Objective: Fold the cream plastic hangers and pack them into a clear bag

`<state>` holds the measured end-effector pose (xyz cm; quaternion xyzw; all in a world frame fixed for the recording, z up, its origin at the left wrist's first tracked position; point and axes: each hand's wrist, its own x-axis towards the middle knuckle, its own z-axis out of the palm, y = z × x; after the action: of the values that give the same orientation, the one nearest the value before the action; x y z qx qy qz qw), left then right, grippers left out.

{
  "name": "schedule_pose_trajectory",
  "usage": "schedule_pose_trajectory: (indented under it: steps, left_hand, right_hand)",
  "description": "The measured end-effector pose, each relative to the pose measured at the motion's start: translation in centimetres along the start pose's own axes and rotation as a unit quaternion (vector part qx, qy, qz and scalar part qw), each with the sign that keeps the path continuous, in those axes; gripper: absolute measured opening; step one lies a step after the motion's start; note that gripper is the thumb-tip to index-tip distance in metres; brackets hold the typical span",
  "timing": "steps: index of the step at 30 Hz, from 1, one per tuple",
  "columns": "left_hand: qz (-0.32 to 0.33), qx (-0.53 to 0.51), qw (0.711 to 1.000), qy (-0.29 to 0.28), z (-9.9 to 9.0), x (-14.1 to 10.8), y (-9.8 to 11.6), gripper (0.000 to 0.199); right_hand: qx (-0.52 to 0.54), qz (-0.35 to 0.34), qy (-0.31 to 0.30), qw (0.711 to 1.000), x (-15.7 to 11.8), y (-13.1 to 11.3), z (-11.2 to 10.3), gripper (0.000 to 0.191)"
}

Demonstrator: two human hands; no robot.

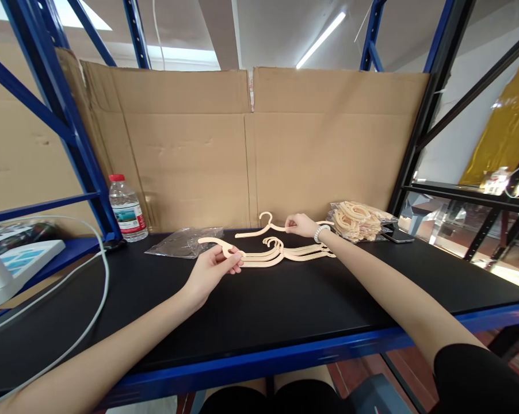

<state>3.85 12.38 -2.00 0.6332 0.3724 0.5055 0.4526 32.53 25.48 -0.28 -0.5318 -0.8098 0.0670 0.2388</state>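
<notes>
hanger pinched in nearly closed right hand; left hand, half-curled, grasps curved beige piece.

Left hand: grips a curved cream piece at the left end of the hanger stack
Right hand: holds 1 cream hanger behind the stack
Table: black top
Clear bag: crumpled, left
Full bag: cream pieces, beside a phone
Bottle: red cap, upright
Cardboard: stands along the back
</notes>
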Motion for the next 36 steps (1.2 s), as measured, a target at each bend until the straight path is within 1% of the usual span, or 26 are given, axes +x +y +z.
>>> schedule_pose_trajectory:
  steps: [5,7,9,11,13,15,19,23,30,36]
  left_hand:
    - [-0.033,-0.050,0.998,0.008,-0.3,0.1,0.1,0.034]
    - [-0.044,-0.075,0.996,0.014,-0.4,0.1,0.1,0.034]
    - [-0.044,-0.093,0.995,0.015,-0.5,0.1,0.2,0.031]
    - [-0.038,-0.105,0.994,0.014,-0.5,0.2,0.2,0.029]
    - [-0.033,-0.109,0.993,0.015,-0.5,0.2,0.2,0.026]
    - [-0.028,-0.115,0.993,0.014,-0.5,0.3,0.1,0.024]
    - [-0.019,-0.145,0.989,-0.002,-0.5,0.4,-0.1,0.022]
    - [-0.029,-0.177,0.984,-0.009,-0.7,0.5,-0.2,0.022]
    - [-0.067,-0.229,0.970,-0.042,-0.9,0.6,-0.5,0.021]
    - [-0.097,-0.249,0.962,-0.061,-0.6,0.3,0.3,0.019]
  right_hand:
    - [0.025,-0.004,0.068,0.997,-1.6,-0.7,-2.5,0.004]
    - [0.054,-0.026,0.099,0.993,-2.7,-1.0,-3.2,0.007]
    - [0.098,-0.057,0.112,0.987,-4.1,-1.6,-3.5,0.012]
    - [0.135,-0.084,0.100,0.982,-5.5,-2.2,-3.7,0.021]
    - [0.161,-0.099,0.074,0.979,-7.0,-2.9,-3.8,0.025]
    - [0.185,-0.100,0.049,0.976,-8.3,-3.5,-3.9,0.022]
    - [0.203,-0.110,0.029,0.973,-9.9,-3.9,-3.9,0.015]
    - [0.219,-0.134,-0.003,0.967,-10.4,-4.1,-4.2,0.011]
    - [0.212,-0.156,-0.016,0.965,-10.7,-4.5,-4.7,0.016]
    - [0.204,-0.160,-0.019,0.966,-10.8,-4.5,-4.8,0.021]
